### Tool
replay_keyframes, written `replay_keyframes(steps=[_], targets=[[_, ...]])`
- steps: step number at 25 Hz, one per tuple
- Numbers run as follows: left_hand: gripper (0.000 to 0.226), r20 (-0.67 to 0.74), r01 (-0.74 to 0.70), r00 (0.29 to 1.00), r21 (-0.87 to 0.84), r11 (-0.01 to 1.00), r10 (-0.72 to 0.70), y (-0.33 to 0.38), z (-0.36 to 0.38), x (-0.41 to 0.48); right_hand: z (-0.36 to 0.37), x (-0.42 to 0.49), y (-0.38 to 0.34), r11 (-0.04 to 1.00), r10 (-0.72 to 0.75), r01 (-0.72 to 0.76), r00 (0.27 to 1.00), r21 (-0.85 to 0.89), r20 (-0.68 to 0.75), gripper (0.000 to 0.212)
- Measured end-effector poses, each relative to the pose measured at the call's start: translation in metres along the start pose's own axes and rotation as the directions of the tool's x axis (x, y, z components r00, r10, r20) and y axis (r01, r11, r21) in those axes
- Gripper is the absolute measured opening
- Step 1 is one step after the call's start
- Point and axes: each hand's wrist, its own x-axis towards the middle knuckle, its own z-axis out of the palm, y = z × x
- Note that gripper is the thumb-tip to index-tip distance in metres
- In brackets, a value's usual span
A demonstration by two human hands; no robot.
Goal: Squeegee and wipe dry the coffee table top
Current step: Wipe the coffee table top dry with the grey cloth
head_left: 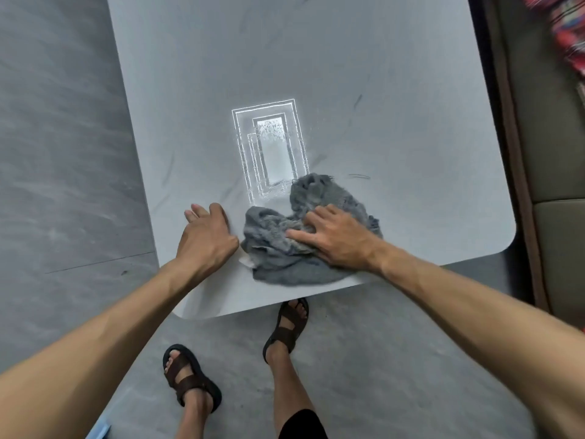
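A pale grey coffee table top (pixel 395 128) fills the upper view, with a bright ceiling-light reflection and small water droplets at its middle. A crumpled grey cloth (pixel 285 264) lies near the table's front edge. My right hand (pixel 332 236) presses flat on the cloth, fingers spread and pointing left. My left hand (pixel 205 236) rests on the bare table just left of the cloth, fingers curled down against the surface, holding nothing. No squeegee is in view.
Grey stone-look floor (pixel 63 153) surrounds the table. A brown-edged sofa (pixel 550 153) with a colourful fabric (pixel 566 33) runs along the right. My feet in dark sandals (pixel 286 327) stand at the table's front edge. A light blue object (pixel 99 432) shows at the bottom left.
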Motion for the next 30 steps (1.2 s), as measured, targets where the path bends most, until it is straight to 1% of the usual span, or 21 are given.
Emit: replay_keyframes(steps=[2, 3, 4, 6, 8, 9, 10, 11, 12, 14, 16, 18, 20, 21, 22, 24, 25, 26, 27, 28, 30], targets=[[0.03, 0.003, 0.009, 1.0, -0.009, 1.0, -0.009, 0.001, 0.0, -0.001, -0.011, -0.027, 0.043, 0.987, 0.162, -0.162, 0.987, -0.003, -0.008, 0.041], [0.028, 0.006, 0.006, 1.0, -0.017, 1.0, -0.006, 0.001, 0.0, -0.002, -0.017, -0.042, 0.061, 0.938, 0.346, -0.346, 0.937, 0.012, -0.045, 0.041], [0.027, 0.0, -0.006, 1.0, -0.026, 1.0, 0.006, 0.0, 0.0, -0.003, -0.023, -0.053, 0.074, 0.825, 0.565, -0.564, 0.82, 0.034, -0.094, 0.041], [0.024, -0.067, -0.048, 0.997, -0.082, 0.995, 0.043, -0.005, 0.001, -0.005, -0.03, -0.054, 0.087, 0.426, 0.897, -0.898, 0.405, 0.105, -0.178, 0.039], [0.02, -0.214, -0.085, 0.976, -0.199, 0.976, 0.041, -0.017, -0.001, -0.008, -0.032, -0.016, 0.089, -0.01, 0.988, -0.969, -0.048, 0.247, -0.15, 0.04], [0.018, -0.278, -0.088, 0.96, -0.274, 0.958, 0.009, -0.026, -0.002, -0.01, -0.034, 0.01, 0.087, -0.171, 0.97, -0.936, -0.215, 0.309, -0.115, 0.04], [0.017, -0.321, -0.084, 0.946, -0.354, 0.931, -0.037, -0.036, -0.002, -0.013, -0.034, 0.035, 0.085, -0.28, 0.941, -0.895, -0.327, 0.347, -0.084, 0.041], [0.017, -0.345, -0.078, 0.935, -0.429, 0.9, -0.083, -0.046, -0.002, -0.015, -0.035, 0.059, 0.081, -0.335, 0.922, -0.866, -0.383, 0.371, -0.06, 0.042], [0.017, -0.357, -0.068, 0.925, -0.49, 0.869, -0.128, -0.058, -0.001, -0.019, -0.034, 0.085, 0.074, -0.337, 0.924, -0.861, -0.379, 0.382, -0.039, 0.044], [0.019, -0.357, -0.034, 0.911, -0.56, 0.828, -0.204, -0.077, 0.002, -0.027, -0.032, 0.131, 0.041, -0.206, 0.971, -0.92, -0.234, 0.333, -0.045, 0.048], [0.022, -0.336, 0.026, 0.894, -0.621, 0.783, -0.297, -0.094, 0.005, -0.036, -0.028, 0.168, -0.01, 0.096, 0.993, -0.959, 0.073, 0.268, -0.095, 0.049], [0.025, -0.292, 0.094, 0.877, -0.673, 0.733, -0.381, -0.11, 0.007, -0.044, -0.021, 0.187, -0.065, 0.457, 0.889, -0.86, 0.448, 0.226, -0.096, 0.044], [0.025, -0.249, 0.139, 0.867, -0.711, 0.689, -0.432, -0.123, 0.009, -0.052, -0.012, 0.181, -0.113, 0.782, 0.613, -0.596, 0.788, 0.183, -0.053, 0.041], [0.024, -0.239, 0.142, 0.868, -0.72, 0.68, -0.435, -0.13, 0.01, -0.057, -0.008, 0.169, -0.129, 0.888, 0.441, -0.432, 0.897, 0.159, -0.025, 0.042], [0.021, -0.245, 0.13, 0.877, -0.707, 0.695, -0.413, -0.138, 0.012, -0.064, -0.005, 0.153, -0.137, 0.951, 0.284, -0.282, 0.959, 0.129, 0.006, 0.044], [0.018, -0.266, 0.085, 0.911, -0.627, 0.774, -0.315, -0.153, 0.017, -0.077, 0.0, 0.112, -0.136, 0.988, 0.132, -0.134, 0.99, 0.07, 0.043, 0.047], [0.018, -0.253, 0.069, 0.93, -0.595, 0.801, -0.268, -0.161, 0.021, -0.084, 0.003, 0.09, -0.133, 0.98, 0.185, -0.187, 0.982, 0.072, 0.035, 0.047], [0.017, -0.215, 0.067, 0.948, -0.583, 0.81, -0.233, -0.167, 0.024, -0.09, 0.004, 0.068, -0.132, 0.94, 0.329, -0.328, 0.944, 0.095, 0.009, 0.046], [0.016, -0.158, 0.079, 0.965, -0.584, 0.808, -0.209, -0.172, 0.03, -0.095, 0.003, 0.051, -0.133, 0.846, 0.525, -0.519, 0.851, 0.124, -0.017, 0.043], [0.014, -0.092, 0.103, 0.977, -0.59, 0.801, -0.193, -0.177, 0.036, -0.098, 0.002, 0.042, -0.139, 0.693, 0.716, -0.705, 0.698, 0.149, -0.031, 0.041], [0.015, 0.052, 0.154, 0.986, -0.624, 0.766, -0.156, -0.189, 0.052, -0.108, 0.003, 0.052, -0.165, 0.325, 0.945, -0.926, 0.328, 0.191, -0.017, 0.04]])
